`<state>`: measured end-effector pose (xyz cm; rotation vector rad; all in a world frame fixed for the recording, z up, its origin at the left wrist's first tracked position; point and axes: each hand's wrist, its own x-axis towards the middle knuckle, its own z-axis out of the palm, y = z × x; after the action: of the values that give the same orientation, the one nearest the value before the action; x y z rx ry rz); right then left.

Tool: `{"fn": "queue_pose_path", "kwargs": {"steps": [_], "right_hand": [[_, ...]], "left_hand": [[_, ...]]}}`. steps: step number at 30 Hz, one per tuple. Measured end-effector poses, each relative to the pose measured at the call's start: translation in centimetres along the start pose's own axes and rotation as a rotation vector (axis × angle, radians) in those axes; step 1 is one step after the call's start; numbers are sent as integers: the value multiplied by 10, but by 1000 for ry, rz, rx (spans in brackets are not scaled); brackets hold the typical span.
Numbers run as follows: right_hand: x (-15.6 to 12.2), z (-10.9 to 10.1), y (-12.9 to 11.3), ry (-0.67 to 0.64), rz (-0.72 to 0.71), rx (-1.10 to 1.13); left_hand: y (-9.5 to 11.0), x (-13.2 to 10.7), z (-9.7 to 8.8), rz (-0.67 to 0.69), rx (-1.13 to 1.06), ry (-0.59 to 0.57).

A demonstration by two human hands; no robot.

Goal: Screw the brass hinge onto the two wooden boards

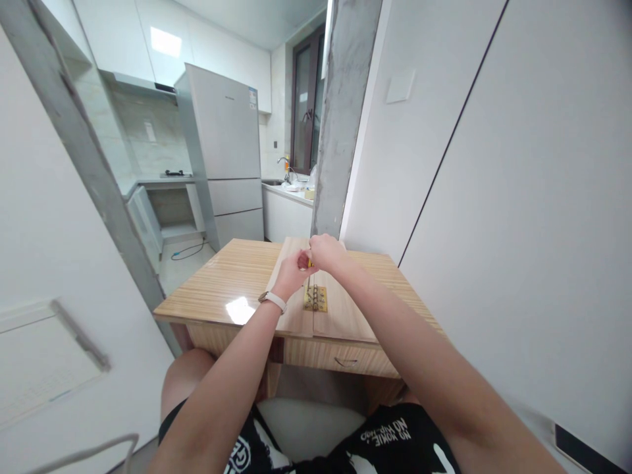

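A pale wood-grain surface (232, 276) runs in fine tan and honey stripes, with a white glare patch near its front edge. A brass-yellow hinge (315, 299), dotted with small dark holes, sits across the seam of two light wooden boards (340, 316). A sliver of bright yellow shows between the left hand (295, 268) and right hand (326, 253). A white band (273, 301) circles the left wrist. Black shorts (395, 441) carry white lettering and graphics. Behind stand a silver-grey refrigerator (224, 151), glossy white cabinets (162, 39), a raw grey concrete column (345, 112) and white walls (533, 197) crossed by thin dark lines.
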<state>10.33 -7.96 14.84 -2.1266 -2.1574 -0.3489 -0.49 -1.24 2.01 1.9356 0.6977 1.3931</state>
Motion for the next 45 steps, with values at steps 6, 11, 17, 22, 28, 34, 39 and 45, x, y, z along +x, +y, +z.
{"fn": "queue_pose_path", "kwargs": {"steps": [6,11,17,22,28,34,39,45], "right_hand": [[3,4,7,-20,-155,23],[3,6,15,-28,-222,70],[3,5,19,-17,-241,111],[-1,1,8,34,-18,23],[-2,1,1,-2,5,14],[5,5,7,-59,-151,41],[7,12,15,-17,-250,88],[7,12,19,-22,-245,121]], "left_hand": [[-12,-1,-3,-45,-239,-157],[-16,-1,-1,-38,-412,-241],[-20,0,-1,-47,-314,-171],[-14,0,0,-11,-140,-74],[-1,0,-2,-2,-1,0],[-8,1,-7,-56,-164,-145],[-15,4,-6,-60,-370,-259],[-19,3,-4,-73,-332,-204]]}}
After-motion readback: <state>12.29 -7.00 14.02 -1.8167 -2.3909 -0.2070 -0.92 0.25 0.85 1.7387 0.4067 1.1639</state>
